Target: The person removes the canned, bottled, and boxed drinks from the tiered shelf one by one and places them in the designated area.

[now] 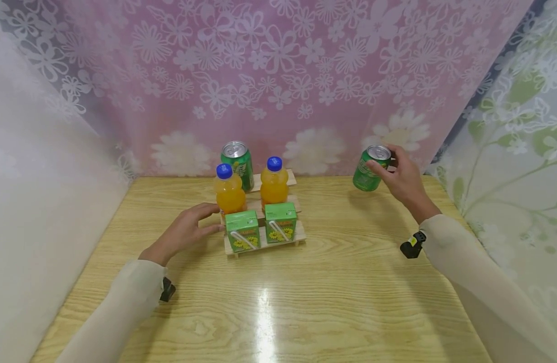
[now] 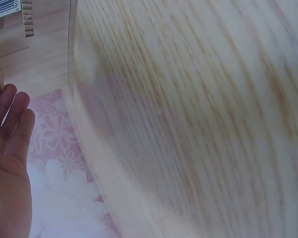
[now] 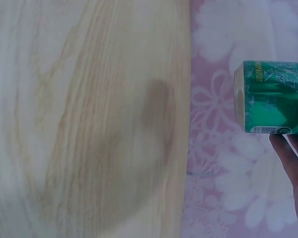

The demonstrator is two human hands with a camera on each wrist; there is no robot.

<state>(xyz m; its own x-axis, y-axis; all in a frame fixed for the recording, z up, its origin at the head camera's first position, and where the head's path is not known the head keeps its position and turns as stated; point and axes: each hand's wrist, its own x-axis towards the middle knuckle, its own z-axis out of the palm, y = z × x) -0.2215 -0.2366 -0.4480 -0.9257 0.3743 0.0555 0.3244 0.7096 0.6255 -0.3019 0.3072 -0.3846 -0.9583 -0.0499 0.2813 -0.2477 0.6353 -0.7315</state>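
My right hand (image 1: 403,176) grips a green soda can (image 1: 368,174), thumb in front and fingers behind. The can is raised off the table, and its base shows in the right wrist view, where fingers (image 3: 290,161) lie against its side. My left hand (image 1: 185,229) touches the left side of a small stepped wooden rack (image 1: 301,233); in the left wrist view several of its fingers (image 2: 22,119) are straight. The rack bears two green juice boxes (image 1: 243,232) with straws in front, two blue-capped orange drink bottles (image 1: 230,194) in the middle and another green can (image 1: 242,164) at back left.
The wood-grained table (image 1: 333,292) extends around the rack and under the held can. A pink flowered cloth (image 1: 260,75) hangs behind its far edge. Pale cloths (image 1: 38,201) stand at both sides. The rack's back right step (image 1: 285,178) shows bare wood.
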